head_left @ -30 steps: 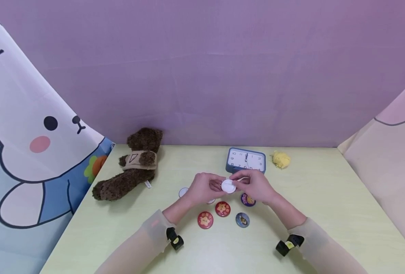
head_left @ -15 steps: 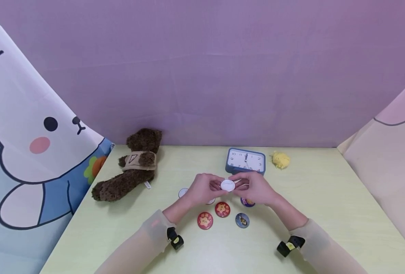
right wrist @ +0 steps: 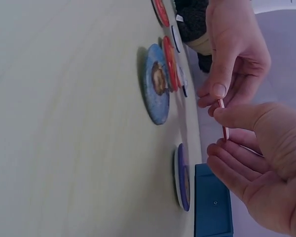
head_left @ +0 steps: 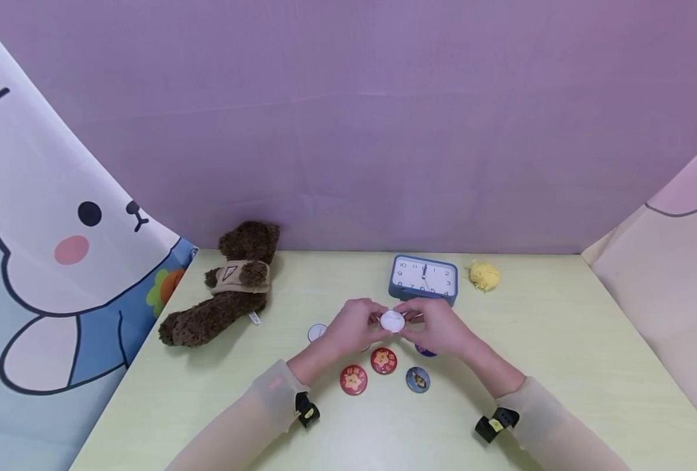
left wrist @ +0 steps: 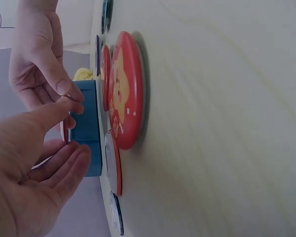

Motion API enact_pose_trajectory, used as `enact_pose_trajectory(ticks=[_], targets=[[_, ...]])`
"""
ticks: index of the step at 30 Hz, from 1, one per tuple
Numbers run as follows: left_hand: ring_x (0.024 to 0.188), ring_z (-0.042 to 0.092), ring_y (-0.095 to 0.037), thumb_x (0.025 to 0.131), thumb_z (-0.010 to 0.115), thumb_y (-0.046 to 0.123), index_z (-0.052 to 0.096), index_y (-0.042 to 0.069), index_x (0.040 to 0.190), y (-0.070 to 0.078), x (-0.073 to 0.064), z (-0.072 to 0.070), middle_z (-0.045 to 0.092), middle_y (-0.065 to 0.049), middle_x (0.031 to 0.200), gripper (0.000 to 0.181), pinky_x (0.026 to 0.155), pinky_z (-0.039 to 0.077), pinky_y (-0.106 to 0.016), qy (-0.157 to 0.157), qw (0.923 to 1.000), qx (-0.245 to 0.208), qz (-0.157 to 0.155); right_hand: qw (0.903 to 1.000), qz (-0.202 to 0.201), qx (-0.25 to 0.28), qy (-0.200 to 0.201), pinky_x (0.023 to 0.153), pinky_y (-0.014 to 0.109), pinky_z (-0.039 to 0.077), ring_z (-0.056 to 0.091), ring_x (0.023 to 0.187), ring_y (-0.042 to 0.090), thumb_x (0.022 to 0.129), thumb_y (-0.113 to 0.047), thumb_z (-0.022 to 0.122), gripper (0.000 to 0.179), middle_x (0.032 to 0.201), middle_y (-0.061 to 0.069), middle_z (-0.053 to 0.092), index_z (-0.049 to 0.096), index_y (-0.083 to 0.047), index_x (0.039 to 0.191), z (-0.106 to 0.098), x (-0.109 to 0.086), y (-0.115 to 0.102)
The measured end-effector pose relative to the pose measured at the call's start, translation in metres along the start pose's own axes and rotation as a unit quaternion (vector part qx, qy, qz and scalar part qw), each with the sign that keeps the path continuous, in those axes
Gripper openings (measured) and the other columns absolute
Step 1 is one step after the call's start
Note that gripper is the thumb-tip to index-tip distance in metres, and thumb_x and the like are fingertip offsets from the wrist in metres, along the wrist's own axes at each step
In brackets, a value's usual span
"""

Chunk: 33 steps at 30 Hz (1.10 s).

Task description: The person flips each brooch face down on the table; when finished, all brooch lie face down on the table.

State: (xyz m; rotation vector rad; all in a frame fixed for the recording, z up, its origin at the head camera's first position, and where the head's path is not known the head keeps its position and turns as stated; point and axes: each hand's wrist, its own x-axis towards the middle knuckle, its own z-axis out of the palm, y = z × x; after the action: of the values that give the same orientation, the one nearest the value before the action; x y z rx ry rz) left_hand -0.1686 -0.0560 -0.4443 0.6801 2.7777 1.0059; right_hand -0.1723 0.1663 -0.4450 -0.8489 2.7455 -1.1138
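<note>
Both hands hold a round button badge [head_left: 392, 321] up off the table, its white back toward the head camera and a red edge [right wrist: 224, 121] showing in the right wrist view. The left hand [head_left: 353, 327] pinches its left side between thumb and fingers. On the opposite side, the right hand [head_left: 439, 327] pinches it too. Below lie two red star badges, one nearer [head_left: 354, 379] and one farther [head_left: 383, 360], plus a blue badge [head_left: 417, 379]. A purple badge [head_left: 425, 351] is partly hidden by the right hand. By the left wrist lies a white-backed badge [head_left: 317, 332]; another is mostly covered.
A blue rectangular clock [head_left: 423, 278] stands just behind the hands. Right of it sits a yellow ball of yarn-like material [head_left: 483, 276]. A brown plush toy [head_left: 236, 288] lies at the back left of the pale table [head_left: 560, 366]. Cloth backdrops border the table.
The right hand's fingers have shifted from the badge's white back to its edge. Both hands stay nearly in place, and the badges on the table have not moved.
</note>
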Motion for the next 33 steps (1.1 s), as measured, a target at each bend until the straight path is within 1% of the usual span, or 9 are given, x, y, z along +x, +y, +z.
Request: enact_pose_trajectory(ticks=[3,7,12,15,21,26,33], targets=[[0.101,0.072,-0.016,0.092,0.086,0.026,0.077,0.009,0.128,-0.001,0.002,0.004,0.079,-0.008,0.12,0.04,0.089,0.061,-0.023,-0.002,0.9997,0.024,-0.005,0.9997,-0.009,-0.021,0.004,0.09,0.036,0.066,0.077,0.102,0.023,0.088,-0.011,0.087,0.035,0.114,0.006,0.08,0.077,-0.008,0.121,0.003,0.0,0.001],[0.103,0.073,-0.015,0.092,0.086,0.028,0.078,0.01,0.125,-0.002,0.004,0.008,0.079,-0.006,0.12,0.038,0.093,0.061,-0.027,-0.005,0.999,0.041,-0.014,0.9988,-0.024,-0.041,0.006,0.09,0.038,0.066,0.077,0.101,0.024,0.088,-0.01,0.087,0.033,0.113,0.008,0.08,0.077,-0.006,0.119,0.007,0.001,0.001],[0.094,0.071,-0.012,0.093,0.085,0.028,0.08,0.011,0.119,-0.002,0.004,0.012,0.081,-0.004,0.113,0.031,0.093,0.061,-0.029,-0.002,0.9978,0.065,-0.014,0.9984,-0.026,-0.05,-0.002,0.09,0.039,0.066,0.077,0.1,0.024,0.089,-0.008,0.085,0.031,0.111,0.009,0.08,0.077,-0.004,0.118,0.009,0.002,0.001],[0.091,0.07,-0.011,0.093,0.084,0.029,0.08,0.012,0.117,-0.001,0.005,0.013,0.081,-0.003,0.111,0.029,0.093,0.061,-0.03,0.001,0.9963,0.085,-0.014,0.9986,-0.019,-0.049,-0.009,0.089,0.039,0.066,0.077,0.101,0.024,0.089,-0.008,0.084,0.031,0.111,0.009,0.079,0.076,-0.004,0.119,0.011,0.002,0.002],[0.101,0.074,-0.014,0.092,0.085,0.03,0.08,0.013,0.119,0.0,0.008,0.014,0.081,-0.002,0.114,0.031,0.097,0.061,-0.032,-0.005,0.9926,0.118,-0.03,0.9977,-0.02,-0.064,-0.013,0.088,0.038,0.066,0.077,0.1,0.022,0.089,-0.008,0.084,0.03,0.111,0.008,0.079,0.076,-0.005,0.118,0.013,0.004,0.004],[0.1,0.074,-0.014,0.092,0.086,0.031,0.08,0.014,0.119,0.0,0.01,0.016,0.081,-0.002,0.113,0.032,0.093,0.062,-0.032,-0.009,0.9904,0.133,-0.037,0.9968,-0.02,-0.077,-0.006,0.088,0.04,0.066,0.076,0.098,0.023,0.088,-0.006,0.085,0.03,0.109,0.008,0.079,0.077,-0.004,0.116,0.014,0.005,0.004],[0.097,0.071,-0.013,0.092,0.085,0.031,0.081,0.015,0.116,-0.001,0.012,0.016,0.081,0.0,0.109,0.029,0.093,0.061,-0.032,-0.017,0.9901,0.134,-0.038,0.9954,0.002,-0.095,-0.009,0.089,0.035,0.065,0.075,0.099,0.019,0.087,-0.009,0.086,0.03,0.108,0.004,0.079,0.077,-0.008,0.115,0.017,0.007,0.005]])
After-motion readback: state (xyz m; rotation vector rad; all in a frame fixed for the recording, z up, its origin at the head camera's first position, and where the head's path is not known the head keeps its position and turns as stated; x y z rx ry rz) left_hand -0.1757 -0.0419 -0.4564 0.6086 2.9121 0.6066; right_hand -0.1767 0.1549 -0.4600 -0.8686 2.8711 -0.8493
